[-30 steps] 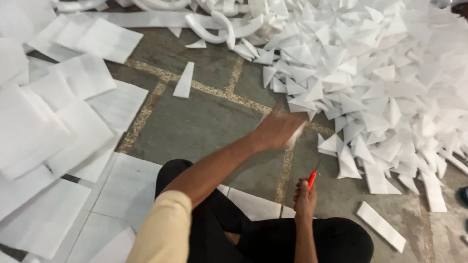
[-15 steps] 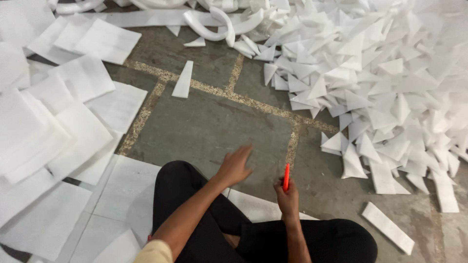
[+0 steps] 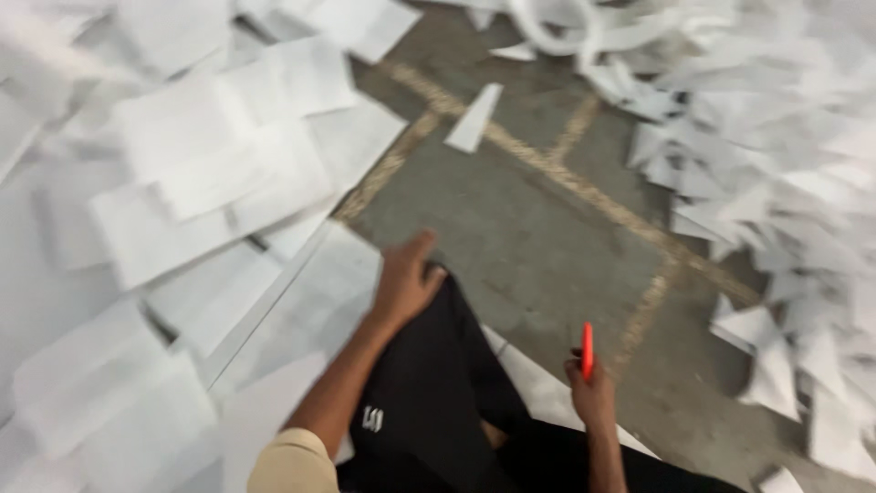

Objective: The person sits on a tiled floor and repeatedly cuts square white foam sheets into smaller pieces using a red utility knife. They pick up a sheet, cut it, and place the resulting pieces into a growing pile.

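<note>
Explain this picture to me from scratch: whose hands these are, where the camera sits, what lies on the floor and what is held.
There is no machine here. A person sits on the floor, and a camera worn on their head looks down, so the one view shows their own arms and black trousers. The left hand is empty, open and spread by the left knee, next to a large white sheet. The right hand has its grip on a slim red tool, pointing up; the blur hides what kind. On the grey concrete floor, flat white sheets lie at left, and a pile of white triangular offcuts lies at right.
</note>
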